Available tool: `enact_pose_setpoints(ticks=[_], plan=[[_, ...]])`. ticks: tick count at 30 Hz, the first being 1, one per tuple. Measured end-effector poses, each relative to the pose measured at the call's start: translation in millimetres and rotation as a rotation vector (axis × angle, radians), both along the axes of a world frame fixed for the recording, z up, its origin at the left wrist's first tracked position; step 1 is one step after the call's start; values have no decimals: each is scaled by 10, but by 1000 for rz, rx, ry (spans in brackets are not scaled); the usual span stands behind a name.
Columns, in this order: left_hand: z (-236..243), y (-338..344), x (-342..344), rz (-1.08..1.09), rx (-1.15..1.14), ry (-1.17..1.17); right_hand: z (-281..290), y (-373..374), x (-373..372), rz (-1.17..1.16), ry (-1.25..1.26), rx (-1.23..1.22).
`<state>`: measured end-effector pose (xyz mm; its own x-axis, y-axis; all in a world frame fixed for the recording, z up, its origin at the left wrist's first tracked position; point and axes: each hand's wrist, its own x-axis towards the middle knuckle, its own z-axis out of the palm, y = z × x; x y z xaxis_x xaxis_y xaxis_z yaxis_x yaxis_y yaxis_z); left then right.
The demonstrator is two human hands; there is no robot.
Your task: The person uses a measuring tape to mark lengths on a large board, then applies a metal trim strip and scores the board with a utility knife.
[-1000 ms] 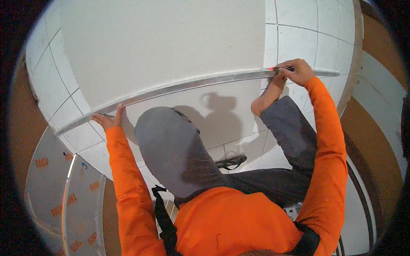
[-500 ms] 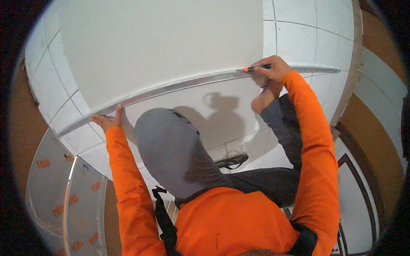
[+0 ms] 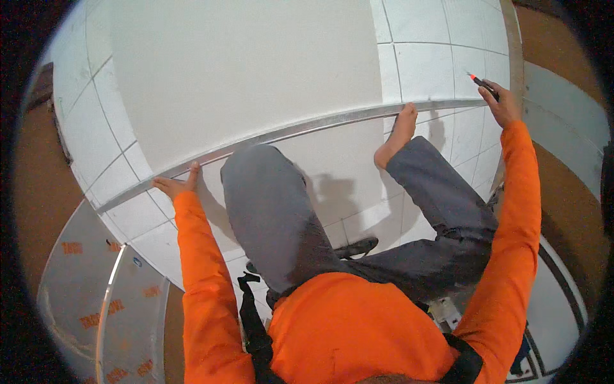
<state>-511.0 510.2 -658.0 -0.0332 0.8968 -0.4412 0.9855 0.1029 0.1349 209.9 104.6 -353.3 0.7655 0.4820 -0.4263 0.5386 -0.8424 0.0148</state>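
A long metal straightedge [image 3: 307, 128] lies across a large pale board [image 3: 249, 64] on the floor, running from lower left to upper right. Near its left end, my left hand [image 3: 178, 184] presses on it with thumb and fingers spread. The toes of my bare foot [image 3: 400, 136] rest against the bar farther right. Beyond the board's right edge, my right hand [image 3: 505, 105] is closed around a black utility knife [image 3: 484, 85] with an orange-red front and a thin tip. That tip points up and left, above the tiles and away from the bar.
White floor tiles [image 3: 422, 67] surround the board. Grey sheets with orange print [image 3: 96, 301] lie at the lower left. A dark sandal [image 3: 356, 248] sits behind my bent knee [image 3: 262, 185]. Brown flooring [image 3: 569, 192] and a white panel with dark trim [image 3: 559, 301] are at the right.
My right hand has moved right with the utility knife, off the straightedge and past the board's edge. My left hand stays on the bar. My right-side leg now lies farther out, with the foot uncovered.
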Motion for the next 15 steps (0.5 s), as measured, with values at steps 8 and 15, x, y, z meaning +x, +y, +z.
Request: enact_pose_setpoints(ticks=[8, 15], plan=[[213, -13, 248, 33, -100, 72, 500, -370, -951, -84, 42, 114], [34, -7, 136, -9, -36, 73, -148, -208, -1596, -100, 344, -24]])
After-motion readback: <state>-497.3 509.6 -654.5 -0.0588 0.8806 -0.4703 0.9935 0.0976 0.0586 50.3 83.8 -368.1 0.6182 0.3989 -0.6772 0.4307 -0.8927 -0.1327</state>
